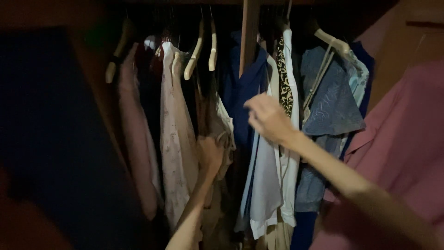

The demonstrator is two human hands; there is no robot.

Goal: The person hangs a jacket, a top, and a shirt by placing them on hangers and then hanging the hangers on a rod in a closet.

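Left hand (210, 155) pressed against beige garment (222, 134) hanging mid-wardrobe, fingers hidden, grip untellable. Right hand (267, 118) at white shirt (286, 162), fingers loosely curled, clamped on nothing. Fabric likely light, soft, limp; best taken at shoulder or hanger (194, 53). Rail, hems lost in dark.

Wooden post (249, 34) splits the rail. Left of it, a dark gap opens between the beige garment (221, 129) and the blue garment (240, 97). Right of it, white shirt (286, 171) and blue patterned top (330, 106) pack tight. Gap depth unclear, too dim.
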